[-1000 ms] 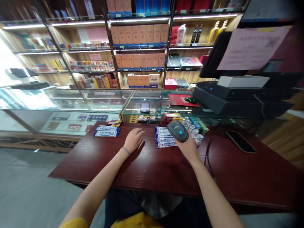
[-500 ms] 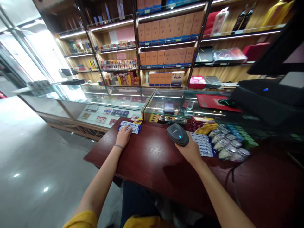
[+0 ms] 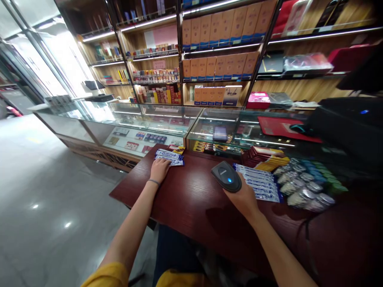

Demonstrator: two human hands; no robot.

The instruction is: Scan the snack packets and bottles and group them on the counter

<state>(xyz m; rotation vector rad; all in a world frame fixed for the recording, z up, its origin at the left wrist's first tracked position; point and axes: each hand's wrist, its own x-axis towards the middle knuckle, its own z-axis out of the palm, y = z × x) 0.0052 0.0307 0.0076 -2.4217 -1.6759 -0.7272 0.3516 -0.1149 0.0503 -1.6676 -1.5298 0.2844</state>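
Observation:
My left hand (image 3: 160, 170) lies palm down at the left of the dark red wooden table. Its fingers rest extended over the near edge of several blue-and-white striped packets (image 3: 169, 154), partly covering them. In my right hand (image 3: 243, 196) is a black barcode scanner (image 3: 226, 177) with a blue light on top. The scanner is held above the table, its head pointing left and away from me. Just right of it, a row of similar blue-and-white packets (image 3: 259, 183) lies partly behind my right hand.
Red-and-yellow packs (image 3: 266, 157) stand behind the right-hand packets. Several clear jars (image 3: 305, 195) and green-topped items (image 3: 330, 177) sit at the right. Glass display counters (image 3: 143, 123) run behind the table. A black mouse lies on a red mat (image 3: 275, 128).
The view has turned slightly left, so things appear farther right. My left hand stays at the packets, with only a small shift of its fingers. My right hand still holds the scanner.

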